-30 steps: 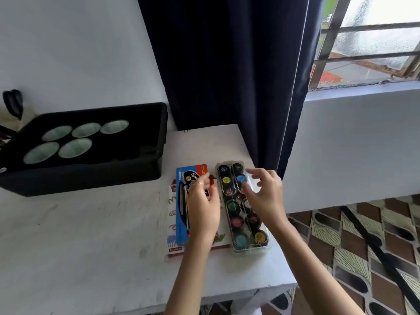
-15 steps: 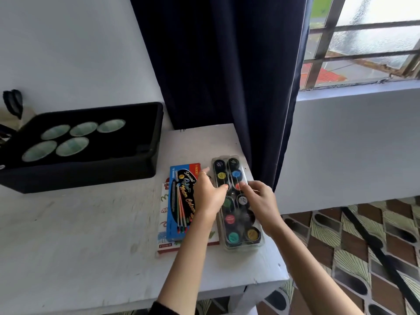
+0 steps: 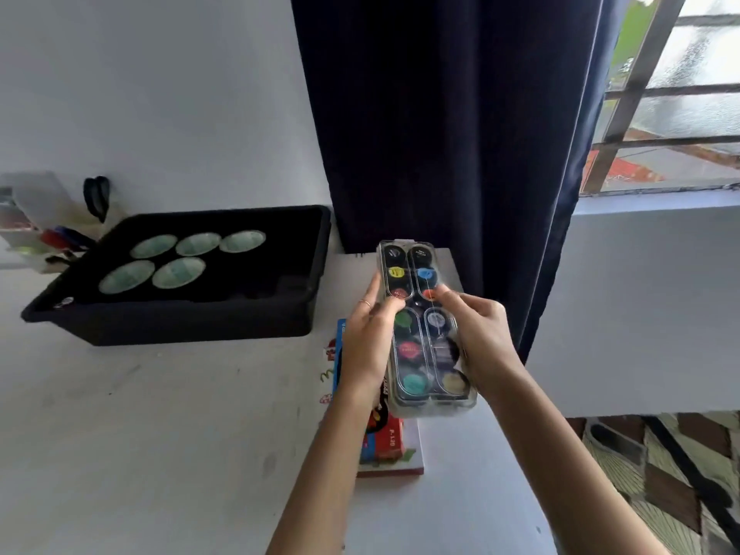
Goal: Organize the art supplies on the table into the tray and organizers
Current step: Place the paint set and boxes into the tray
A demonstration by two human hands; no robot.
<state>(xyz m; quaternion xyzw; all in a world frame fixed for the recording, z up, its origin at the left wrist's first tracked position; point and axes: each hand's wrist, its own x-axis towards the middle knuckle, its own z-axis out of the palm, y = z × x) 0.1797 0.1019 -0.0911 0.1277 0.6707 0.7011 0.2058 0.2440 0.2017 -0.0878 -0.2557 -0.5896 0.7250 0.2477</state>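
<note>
While between both hands (image 3: 366, 346) (image 3: 486, 338), paint set (image 3: 420, 356).

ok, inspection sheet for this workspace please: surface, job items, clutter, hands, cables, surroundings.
Surface: white table, scuffed and smudged.
Job's things: clear plastic paint case with round colour pans, apparently held off the table; black plastic tray holding five pale green round dishes; flat blue box on a colourful booklet; white organizer with pens, black-handled scissors beside it.
Clutter: nothing seen.
Grippers: left hand and right hand each grip a long side of the paint case.
Cables: nothing seen.
Surroundings: dark navy curtain, barred window, patterned floor.
</note>
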